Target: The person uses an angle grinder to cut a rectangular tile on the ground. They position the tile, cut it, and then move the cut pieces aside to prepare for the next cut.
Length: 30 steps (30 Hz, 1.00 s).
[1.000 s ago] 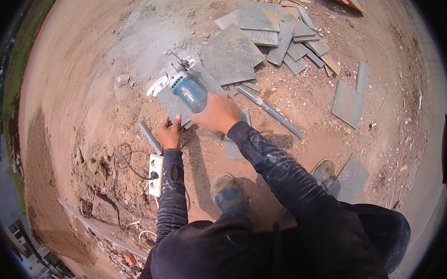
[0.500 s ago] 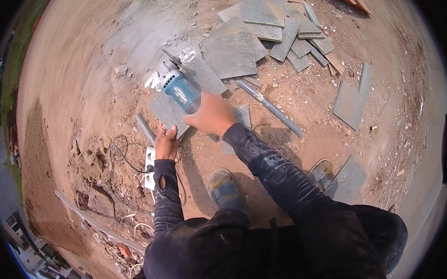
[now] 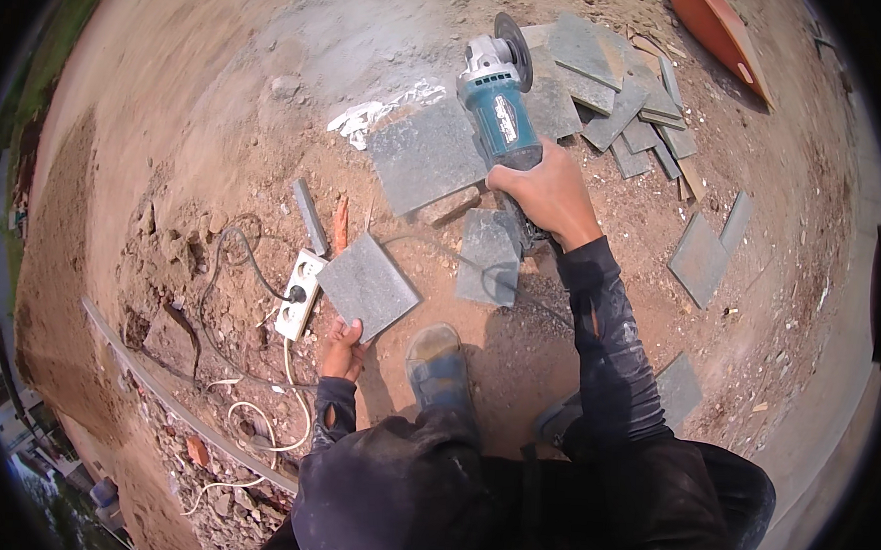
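Grey tile (image 3: 369, 287), left of centre, extends up and slightly right from my left fingers (image 3: 355, 330), pinching its lower corner; my right fingers (image 3: 507, 180) wrap the grinder (image 3: 502, 115), upper centre, long axis leaning up-left

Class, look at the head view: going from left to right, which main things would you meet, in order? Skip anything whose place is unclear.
White oblong power strip → grey square stone tile in the left hand → teal-and-silver angle grinder in the right hand → orange smooth-sided object at the top right.
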Tool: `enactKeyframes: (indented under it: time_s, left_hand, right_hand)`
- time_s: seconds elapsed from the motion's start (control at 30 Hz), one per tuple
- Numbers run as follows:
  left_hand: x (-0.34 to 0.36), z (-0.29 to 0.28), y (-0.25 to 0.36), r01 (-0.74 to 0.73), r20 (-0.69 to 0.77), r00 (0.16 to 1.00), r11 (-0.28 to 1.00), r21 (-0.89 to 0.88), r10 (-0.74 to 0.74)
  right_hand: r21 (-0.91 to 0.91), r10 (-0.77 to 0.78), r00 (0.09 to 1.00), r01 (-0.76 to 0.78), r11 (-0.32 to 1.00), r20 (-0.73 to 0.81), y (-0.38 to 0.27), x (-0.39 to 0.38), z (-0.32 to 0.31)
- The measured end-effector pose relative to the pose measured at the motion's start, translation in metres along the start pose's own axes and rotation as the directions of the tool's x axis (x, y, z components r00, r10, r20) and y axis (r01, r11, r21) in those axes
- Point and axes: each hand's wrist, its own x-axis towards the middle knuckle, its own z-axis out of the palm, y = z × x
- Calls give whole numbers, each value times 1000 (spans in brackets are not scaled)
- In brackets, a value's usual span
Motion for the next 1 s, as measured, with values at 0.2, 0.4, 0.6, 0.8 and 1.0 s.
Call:
enactKeyframes:
  time_s: [0.2, 0.4, 0.6, 0.8, 1.0]
  left_hand:
    - [-10, -13, -7, 54, -208, 968, 691, 721, 141]
    - [45, 96, 70, -304, 28, 871, 495, 814, 490]
    - [166, 167, 67, -316, 115, 891, 419, 851, 439]
    - [170, 170, 52, -327, 83, 905, 560, 761, 416]
    - [170, 182, 59, -340, 115, 920, 614, 712, 375]
  right_hand:
    - [26, 14, 998, -13, 1000, -63, 4, -6, -21]
    - [-92, 33, 999, -37, 995, -39, 19, -2, -10]
    - [-163, 72, 996, -64, 985, 45, 10, -6, 29]
    - [-115, 58, 992, -45, 992, 115, 7, -8, 58]
    - [-103, 45, 991, -32, 994, 126, 8, 5, 73]
